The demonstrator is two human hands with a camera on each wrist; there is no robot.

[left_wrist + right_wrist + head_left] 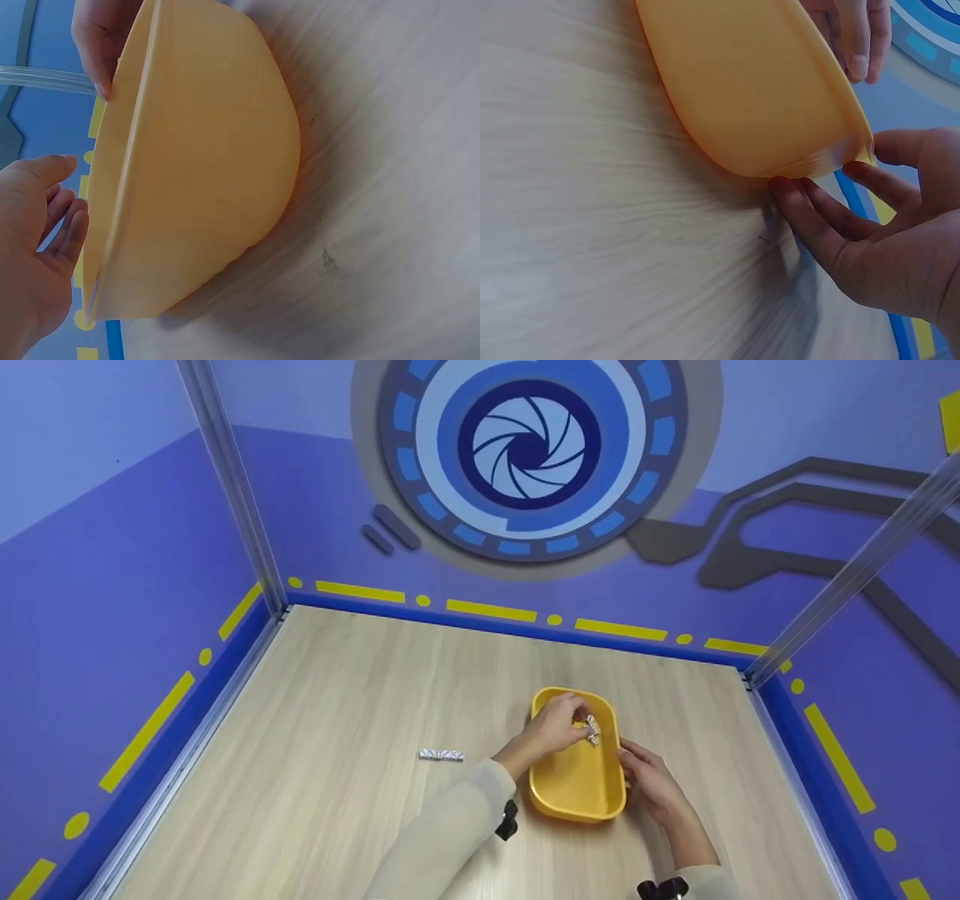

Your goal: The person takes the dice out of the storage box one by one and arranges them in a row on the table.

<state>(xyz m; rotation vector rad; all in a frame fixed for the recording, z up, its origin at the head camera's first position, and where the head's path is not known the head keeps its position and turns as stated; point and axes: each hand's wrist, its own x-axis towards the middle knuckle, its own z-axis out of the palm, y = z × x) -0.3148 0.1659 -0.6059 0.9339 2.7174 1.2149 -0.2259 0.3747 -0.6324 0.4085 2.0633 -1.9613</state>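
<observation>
Hands flank small blocks in yellow tray.

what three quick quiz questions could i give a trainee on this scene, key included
1. In the head view, where does the row of small white pieces on the tabletop lie? a) left of the yellow container; b) right of it; c) behind it
2. True or false: the left hand is touching that row.
3. Which hand grips the container?

Key: 1. a. 2. False; in the head view it is over the container. 3. The right hand.
</observation>
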